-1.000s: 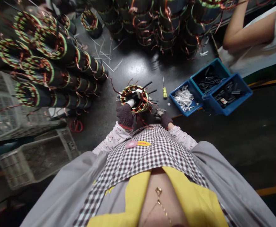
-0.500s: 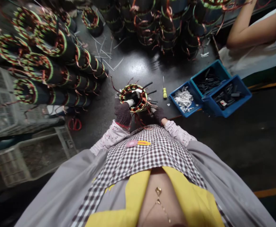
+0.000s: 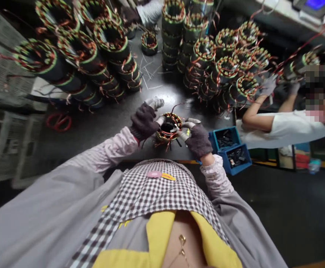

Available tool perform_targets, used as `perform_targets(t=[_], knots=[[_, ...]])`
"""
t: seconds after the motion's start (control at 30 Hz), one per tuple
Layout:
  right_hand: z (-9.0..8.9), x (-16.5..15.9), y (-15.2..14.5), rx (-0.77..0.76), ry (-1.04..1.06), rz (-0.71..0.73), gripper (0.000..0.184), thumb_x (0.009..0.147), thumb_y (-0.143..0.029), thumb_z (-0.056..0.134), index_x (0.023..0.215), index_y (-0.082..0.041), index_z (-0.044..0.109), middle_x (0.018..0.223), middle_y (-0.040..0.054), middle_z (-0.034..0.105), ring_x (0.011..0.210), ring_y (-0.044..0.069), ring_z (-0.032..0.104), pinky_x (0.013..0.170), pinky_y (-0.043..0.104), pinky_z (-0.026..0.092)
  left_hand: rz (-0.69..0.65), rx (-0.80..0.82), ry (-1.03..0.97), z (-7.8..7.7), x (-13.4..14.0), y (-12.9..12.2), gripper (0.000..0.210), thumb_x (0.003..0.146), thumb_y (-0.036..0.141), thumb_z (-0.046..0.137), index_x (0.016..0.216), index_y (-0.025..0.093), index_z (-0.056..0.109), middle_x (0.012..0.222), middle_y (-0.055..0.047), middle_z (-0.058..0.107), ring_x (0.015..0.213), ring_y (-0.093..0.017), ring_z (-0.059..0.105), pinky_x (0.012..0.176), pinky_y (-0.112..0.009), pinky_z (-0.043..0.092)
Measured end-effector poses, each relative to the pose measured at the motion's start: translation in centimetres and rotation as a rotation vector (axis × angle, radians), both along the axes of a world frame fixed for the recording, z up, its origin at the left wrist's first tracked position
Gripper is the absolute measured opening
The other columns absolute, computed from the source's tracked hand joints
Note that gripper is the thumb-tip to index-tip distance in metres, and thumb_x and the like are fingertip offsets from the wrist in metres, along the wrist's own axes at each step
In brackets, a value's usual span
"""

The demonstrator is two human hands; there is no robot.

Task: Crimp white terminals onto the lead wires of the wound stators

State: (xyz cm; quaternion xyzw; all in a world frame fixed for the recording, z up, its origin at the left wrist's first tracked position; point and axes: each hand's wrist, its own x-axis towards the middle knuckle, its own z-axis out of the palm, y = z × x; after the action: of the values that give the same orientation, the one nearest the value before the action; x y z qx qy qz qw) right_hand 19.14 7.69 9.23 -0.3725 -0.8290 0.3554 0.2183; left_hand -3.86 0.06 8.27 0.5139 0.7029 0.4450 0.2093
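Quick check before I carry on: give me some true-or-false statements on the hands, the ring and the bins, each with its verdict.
1. The left hand is at the left side of the wound ring. True.
2. Dark pieces lie in the blue bins. True.
3. The right hand is inside one of the blue bins. False: it is at the right side of the wound ring.
4. Both hands are bare. False: both wear dark gloves.
5. The red loops lie left of the wound ring. True.
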Motion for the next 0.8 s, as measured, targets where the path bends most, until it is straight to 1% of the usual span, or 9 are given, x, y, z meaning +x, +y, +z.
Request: perform_targets(t=[0.07,0.13,0.2,0.27,0.37,0.47,0.57,0.7,0.8], knots=[[0.5,-1.1,-0.6,0.009,-0.087,0.056,0.016,0.084,-0.031,0.082,0.098,-0.024,0.077,0.128,0.0153,0.071,0.124,0.036,0.063,0.112,0.053,0.052,-0.29,-0.092,0.152,1.7,-0.5,-1.1,0.043,0.079,0.024,0.07,0.121,0.016,0.075,0.122,-0.011,0.076,0.106,-0.026,0.069,0.099,-0.041,0.057],[0.4,-1.5,-1.0,0.033,-0.126,0.055,0.013,0.084,-0.029,0.08,0.096,-0.023,0.076,0.128,0.0162,0.072,0.125,0.037,0.062,0.112,0.055,0.052,-0.592,-0.259,0.321,3.2,-0.7,-1.5,0.044,0.08,0.03,0.073,0.123,0.02,0.076,0.117,-0.008,0.078,0.102,-0.026,0.07,0.096,-0.038,0.055],[0.3,-1.3,-1.1,0.051,-0.138,0.064,0.006,0.088,-0.029,0.075,0.09,-0.023,0.075,0.123,0.0158,0.073,0.123,0.037,0.063,0.112,0.055,0.052,-0.73,-0.387,0.516,4.4,-0.3,-1.2,0.049,0.077,0.035,0.08,0.122,0.019,0.078,0.115,-0.011,0.078,0.101,-0.029,0.071,0.094,-0.04,0.055],[0.2,-1.0,-1.0,0.035,-0.147,0.107,0.007,0.09,-0.03,0.071,0.085,-0.025,0.074,0.117,0.0149,0.075,0.12,0.036,0.065,0.112,0.054,0.051,-0.754,-0.45,0.663,5.0,0.5,-0.3,0.044,0.074,0.034,0.082,0.115,0.017,0.08,0.11,-0.013,0.079,0.099,-0.032,0.071,0.091,-0.042,0.054],[-0.3,-0.7,-0.7,-0.057,-0.076,0.107,0.011,0.089,-0.034,0.068,0.088,-0.025,0.073,0.108,0.0128,0.077,0.11,0.033,0.069,0.109,0.052,0.052,-0.744,-0.474,0.675,4.9,1.5,1.0,0.031,0.071,0.024,0.081,0.1,0.017,0.082,0.099,-0.01,0.081,0.092,-0.029,0.07,0.088,-0.041,0.054],[-1.4,-1.2,-0.8,-0.265,0.071,-0.08,0.022,0.089,-0.044,0.064,0.094,-0.023,0.069,0.096,0.0083,0.077,0.094,0.027,0.071,0.095,0.045,0.059,-0.671,-0.457,0.66,4.2,2.1,1.0,0.028,0.072,0.028,0.08,0.1,0.019,0.082,0.096,-0.008,0.081,0.087,-0.027,0.069,0.083,-0.038,0.053],[-1.7,-1.8,-1.0,-0.371,0.089,-0.215,0.024,0.09,-0.044,0.061,0.099,-0.022,0.068,0.096,0.0094,0.076,0.092,0.026,0.071,0.089,0.043,0.061,-0.662,-0.411,0.725,3.3,2.3,-0.3,0.026,0.086,0.031,0.07,0.105,0.019,0.082,0.105,-0.011,0.081,0.093,-0.027,0.071,0.085,-0.038,0.052],[-0.1,-1.3,-0.6,-0.313,0.066,-0.213,0.02,0.09,-0.038,0.064,0.102,-0.023,0.071,0.103,0.0124,0.077,0.109,0.031,0.069,0.099,0.047,0.058,-0.543,-0.266,0.652,1.7,2.0,-2.5,0.036,0.095,0.039,0.065,0.12,0.018,0.08,0.126,-0.015,0.076,0.112,-0.032,0.07,0.1,-0.043,0.05],[1.4,-0.7,0.4,-0.121,-0.034,-0.119,0.024,0.095,-0.042,0.061,0.106,-0.024,0.072,0.122,0.0124,0.075,0.131,0.032,0.061,0.117,0.052,0.047,-0.468,-0.143,0.598,0.6,2.0,-3.3,0.049,0.097,0.045,0.064,0.138,0.021,0.072,0.142,-0.014,0.071,0.128,-0.033,0.064,0.115,-0.05,0.041]])
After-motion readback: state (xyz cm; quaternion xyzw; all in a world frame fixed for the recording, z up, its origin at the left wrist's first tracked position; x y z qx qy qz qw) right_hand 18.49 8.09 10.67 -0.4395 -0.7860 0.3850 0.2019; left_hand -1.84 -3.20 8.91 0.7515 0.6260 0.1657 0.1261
